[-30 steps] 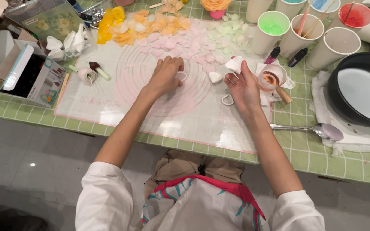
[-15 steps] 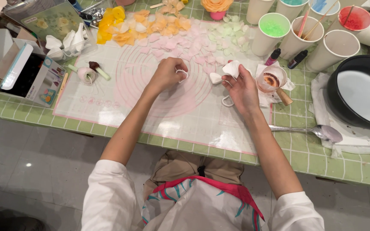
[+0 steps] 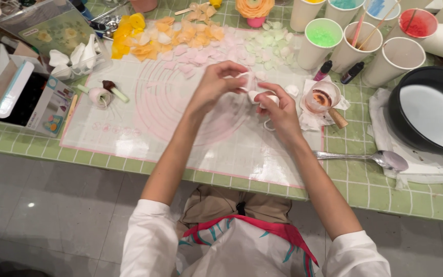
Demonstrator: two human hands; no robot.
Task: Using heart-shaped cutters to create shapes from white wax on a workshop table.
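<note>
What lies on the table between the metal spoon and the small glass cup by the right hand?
In the head view, only bare green tiles separate spoon and glass cup.

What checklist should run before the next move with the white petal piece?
1. Left hand pinching the white petal piece: ok.
2. Right hand touching the same piece from below: ok.
3. Piece held above the silicone mat, not resting on it: ok.
4. Spoon lying apart from both hands: ok.
5. Small glass cup upright beside the right hand: ok.
6. Piece's exact shape between the fingers: cannot tell.
</note>
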